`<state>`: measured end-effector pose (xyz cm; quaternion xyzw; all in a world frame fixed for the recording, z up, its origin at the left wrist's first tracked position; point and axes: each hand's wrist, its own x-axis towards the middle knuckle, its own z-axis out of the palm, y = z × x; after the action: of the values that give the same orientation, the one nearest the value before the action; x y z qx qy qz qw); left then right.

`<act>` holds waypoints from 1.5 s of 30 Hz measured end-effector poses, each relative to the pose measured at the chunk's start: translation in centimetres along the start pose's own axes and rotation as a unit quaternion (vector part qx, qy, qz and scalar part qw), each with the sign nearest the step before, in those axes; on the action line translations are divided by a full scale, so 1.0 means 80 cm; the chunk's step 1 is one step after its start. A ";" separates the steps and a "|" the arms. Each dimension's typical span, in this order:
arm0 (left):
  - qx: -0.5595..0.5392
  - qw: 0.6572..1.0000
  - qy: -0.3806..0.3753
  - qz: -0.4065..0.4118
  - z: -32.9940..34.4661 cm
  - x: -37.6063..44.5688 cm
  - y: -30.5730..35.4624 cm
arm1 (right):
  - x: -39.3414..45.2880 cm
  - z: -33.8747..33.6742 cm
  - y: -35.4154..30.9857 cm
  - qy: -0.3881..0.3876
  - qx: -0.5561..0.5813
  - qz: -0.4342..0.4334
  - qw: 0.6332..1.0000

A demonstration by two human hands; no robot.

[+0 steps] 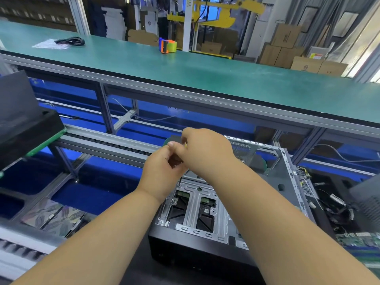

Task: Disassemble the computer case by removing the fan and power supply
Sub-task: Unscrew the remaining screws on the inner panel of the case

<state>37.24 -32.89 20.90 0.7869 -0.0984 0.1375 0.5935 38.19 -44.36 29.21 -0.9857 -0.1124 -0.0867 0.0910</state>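
Observation:
An open computer case (pixel 205 229) lies on its side in front of me, its silver drive-bay frame facing up and its black front panel toward me. My right hand (pixel 205 151) grips a screwdriver whose yellow handle (pixel 185 144) barely shows. Its thin shaft (pixel 181 179) runs down to a screw at the frame's far left corner. My left hand (pixel 162 171) curls its fingers around the screwdriver just below the right hand. A mesh-sided box with yellow and black wires (pixel 304 177) sits at the case's far right corner. No fan is visible.
Loose black cables (pixel 337 206) and a green circuit board (pixel 357 237) lie right of the case. Another black case (pixel 24 128) sits on the conveyor at left. On the green bench (pixel 205 79) behind are a tape dispenser (pixel 167 46) and a coiled cable (pixel 71 41).

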 end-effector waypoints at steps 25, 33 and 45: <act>-0.046 0.996 -0.077 -0.014 -0.020 0.008 -0.008 | -0.014 -0.011 0.012 0.002 0.057 -0.103 0.993; 0.007 0.999 -0.040 -0.001 -0.015 0.006 -0.005 | -0.015 -0.008 0.005 0.022 0.097 -0.080 0.992; -0.084 0.984 -0.157 -0.026 -0.024 0.004 -0.013 | -0.008 -0.013 0.016 -0.044 0.105 -0.104 0.988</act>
<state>37.67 -30.70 20.54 0.7485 -0.1804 -0.0119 0.6380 37.71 -45.91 29.86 -0.9564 -0.2270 -0.0403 0.1791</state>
